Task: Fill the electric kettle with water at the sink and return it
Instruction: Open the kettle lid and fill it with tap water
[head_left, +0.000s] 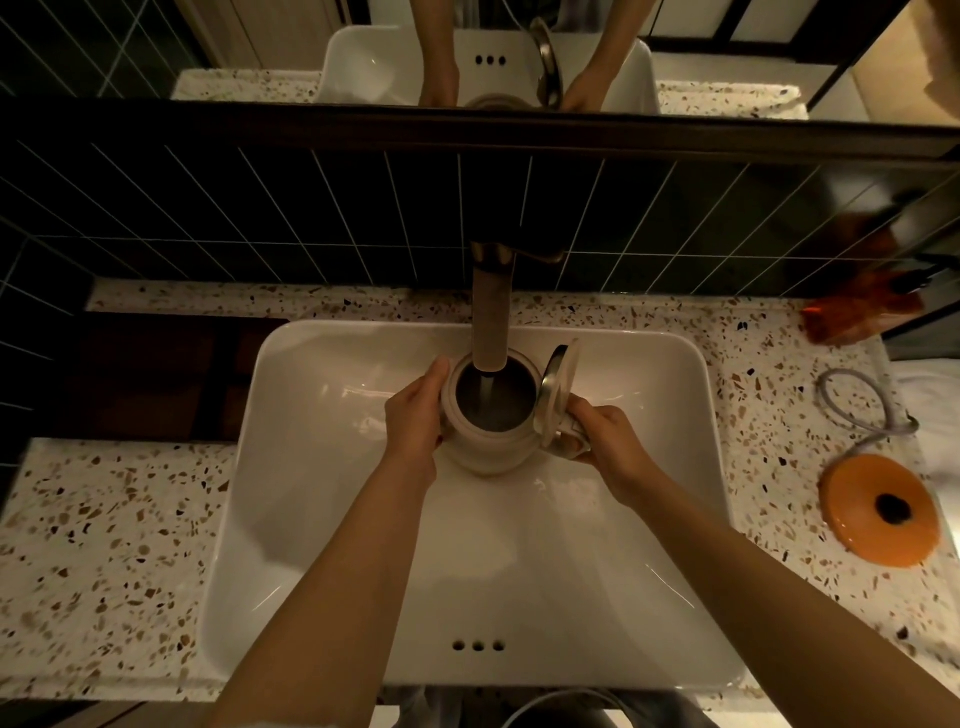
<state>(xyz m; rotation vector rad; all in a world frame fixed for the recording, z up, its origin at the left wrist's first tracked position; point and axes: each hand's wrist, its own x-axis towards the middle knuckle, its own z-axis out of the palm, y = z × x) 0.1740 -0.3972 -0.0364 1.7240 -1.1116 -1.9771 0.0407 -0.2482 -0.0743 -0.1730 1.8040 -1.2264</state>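
While water runs from the faucet (489, 312) into its open mouth, I see the kettle (491, 415) held upright over the white sink (322, 467), approx. centre of the basin, directly under the spout. Kettle body is pale/cream; lid (558, 387) is flipped open and stands tilted on the right side, metal inner face toward the opening. Water stream is visible inside; fill level I cannot tell.

L hand (415, 415): curled against the kettle's left side, thumb up near the rim, fingers wrapped round the wall. Firm contact.

R hand (605, 441): closed round the handle on the kettle's right side, just below the open lid. Fingers fully wrapped.

Both forearms bare, reaching in from the bottom edge.

Surroundings: speckled terrazzo counter (104, 545) w/ sink set on it. Orange round kettle base (880, 512) sits on the counter to the right, well apart from the sink, grey cord (857, 400) looped behind it. Dark tiled wall (260, 218) behind faucet; mirror (467, 52) above reflects hands and basin.
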